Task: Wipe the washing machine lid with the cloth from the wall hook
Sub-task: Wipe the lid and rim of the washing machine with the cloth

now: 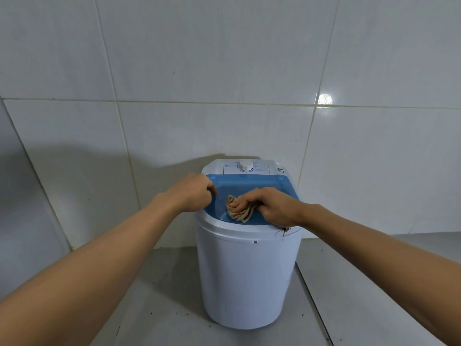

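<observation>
My right hand (pixel 268 204) presses the bunched tan cloth (pixel 240 211) onto the front of the blue lid (pixel 249 187), fingers curled around it. My left hand (pixel 193 193) sits at the lid's left edge, fingers curled; I cannot tell whether it grips. The white washing machine (pixel 247 275) stands against the tiled wall (pixel 224 71).

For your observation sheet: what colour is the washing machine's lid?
Translucent blue plastic lid, seen in the head view.

Tiled wall (pixel 224 71) stands close behind the washing machine (pixel 247 275); floor (pixel 154 308) around it lies open.
</observation>
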